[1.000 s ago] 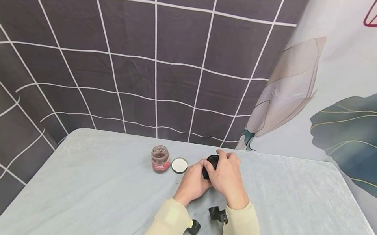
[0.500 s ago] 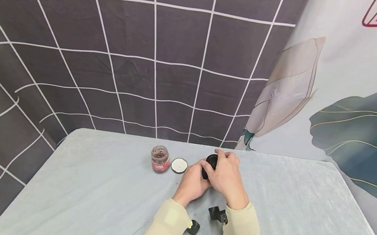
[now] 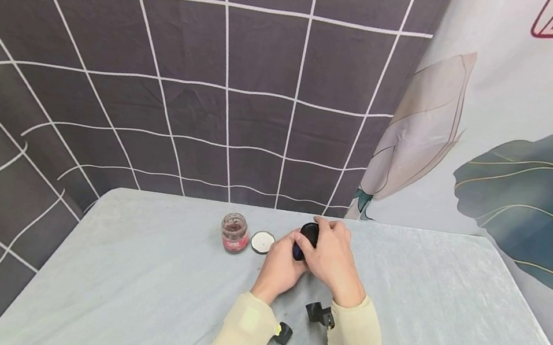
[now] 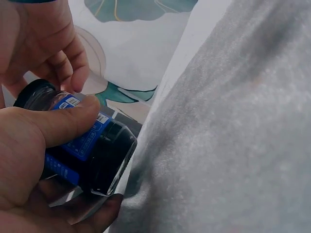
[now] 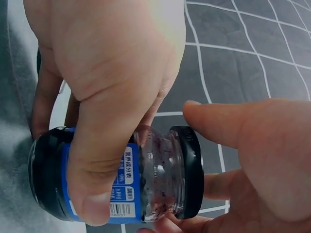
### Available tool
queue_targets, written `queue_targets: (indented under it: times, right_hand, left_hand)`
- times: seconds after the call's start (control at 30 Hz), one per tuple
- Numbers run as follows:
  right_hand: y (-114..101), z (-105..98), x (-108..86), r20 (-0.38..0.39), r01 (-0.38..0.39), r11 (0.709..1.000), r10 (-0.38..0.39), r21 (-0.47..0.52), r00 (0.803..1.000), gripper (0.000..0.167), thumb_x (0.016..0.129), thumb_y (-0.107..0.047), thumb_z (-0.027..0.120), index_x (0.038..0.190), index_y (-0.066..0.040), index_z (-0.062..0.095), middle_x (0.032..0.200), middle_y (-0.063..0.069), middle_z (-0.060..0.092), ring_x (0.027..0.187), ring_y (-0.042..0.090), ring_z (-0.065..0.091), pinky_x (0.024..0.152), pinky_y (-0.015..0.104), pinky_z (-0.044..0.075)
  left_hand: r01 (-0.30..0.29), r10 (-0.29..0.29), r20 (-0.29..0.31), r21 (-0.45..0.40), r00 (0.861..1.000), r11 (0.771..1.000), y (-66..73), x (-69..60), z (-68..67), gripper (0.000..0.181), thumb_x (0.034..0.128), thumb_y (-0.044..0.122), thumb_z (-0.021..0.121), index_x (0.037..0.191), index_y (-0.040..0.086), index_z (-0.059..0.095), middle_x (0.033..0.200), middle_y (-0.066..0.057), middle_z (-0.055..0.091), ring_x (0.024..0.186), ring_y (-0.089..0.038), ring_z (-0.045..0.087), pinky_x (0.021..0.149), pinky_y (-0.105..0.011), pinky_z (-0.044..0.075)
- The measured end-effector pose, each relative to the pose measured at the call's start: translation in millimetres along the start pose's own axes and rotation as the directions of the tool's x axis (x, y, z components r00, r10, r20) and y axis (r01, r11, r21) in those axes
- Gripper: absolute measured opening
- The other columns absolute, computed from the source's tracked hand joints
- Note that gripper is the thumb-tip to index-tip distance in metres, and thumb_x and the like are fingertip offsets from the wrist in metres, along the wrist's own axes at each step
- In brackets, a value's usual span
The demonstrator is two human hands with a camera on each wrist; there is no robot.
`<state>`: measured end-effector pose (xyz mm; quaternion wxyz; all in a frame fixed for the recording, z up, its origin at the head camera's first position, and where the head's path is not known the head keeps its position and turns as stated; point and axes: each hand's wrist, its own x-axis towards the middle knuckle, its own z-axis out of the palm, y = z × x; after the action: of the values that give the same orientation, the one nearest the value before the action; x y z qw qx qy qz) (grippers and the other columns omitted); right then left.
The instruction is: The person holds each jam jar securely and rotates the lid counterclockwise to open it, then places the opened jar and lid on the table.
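In the left wrist view my left hand (image 4: 24,150) grips a glass jar (image 4: 77,141) with a blue label and dark contents, its thumb along the label. The jar lies tilted, its black lid (image 5: 189,172) turned toward my right hand (image 5: 267,155). My right hand's fingers and thumb curve about the lid's rim in the right wrist view. From the head view, both hands meet around the lid above the table. Left of them stands an uncapped glass jar (image 3: 234,234) with a red label; a loose lid (image 3: 262,242) lies beside it, white inside up.
A grey cloth covers the table (image 3: 136,282). Behind it hangs a dark curtain (image 3: 175,107) with white grid lines, and a leaf-patterned cloth (image 3: 533,171) hangs at the right. Black wrist devices (image 3: 320,315) stick out from the cuffs.
The held jar and its black lid have shifted slightly up and left in the head view, and the lid's tilt has changed a little. The red-labelled jar and loose lid stay put.
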<state>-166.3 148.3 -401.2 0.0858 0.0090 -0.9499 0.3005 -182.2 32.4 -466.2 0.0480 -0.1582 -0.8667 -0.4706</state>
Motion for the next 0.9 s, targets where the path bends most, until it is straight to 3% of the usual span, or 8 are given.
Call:
queue_targets:
  times: [0.33,0.6,0.9]
  right_hand:
    - [-1.2,1.0,-0.6,-0.014,0.030,0.999,-0.030,0.012,0.999,0.060,0.095,-0.033,0.066,0.137,0.008,0.053,0.122,0.033,0.052,0.118,0.048,0.045,0.097,0.055,0.042]
    - [-3.5,4.2,0.4,-0.020,0.023,1.000,-0.023,0.003,1.000,0.063,0.096,-0.035,0.065,0.138,0.010,0.051,0.123,0.036,0.052,0.117,0.050,0.045,0.096,0.056,0.042]
    - [-7.1,6.8,-0.3,-0.052,0.005,1.000,-0.004,0.026,0.999,0.059,0.099,-0.037,0.061,0.134,0.009,0.053,0.122,0.034,0.051,0.114,0.048,0.043,0.093,0.054,0.042]
  left_hand:
    - [0.014,-0.014,-0.026,-0.013,1.000,1.000,2.2,-2.3,-3.5,0.058,0.0861,0.013,0.074,0.141,0.005,0.056,0.136,-0.010,0.062,0.127,-0.026,0.057,0.107,-0.039,0.044]
    - [0.016,-0.015,-0.047,0.019,0.999,1.000,3.5,-4.4,-5.5,0.056,0.0871,0.014,0.074,0.140,0.006,0.057,0.135,-0.012,0.062,0.127,-0.027,0.056,0.108,-0.042,0.043]
    - [-0.019,0.027,-0.085,0.087,0.996,0.996,7.2,-7.1,-7.4,0.049,0.0896,0.016,0.071,0.135,0.004,0.059,0.129,-0.011,0.064,0.123,-0.027,0.059,0.106,-0.041,0.044]
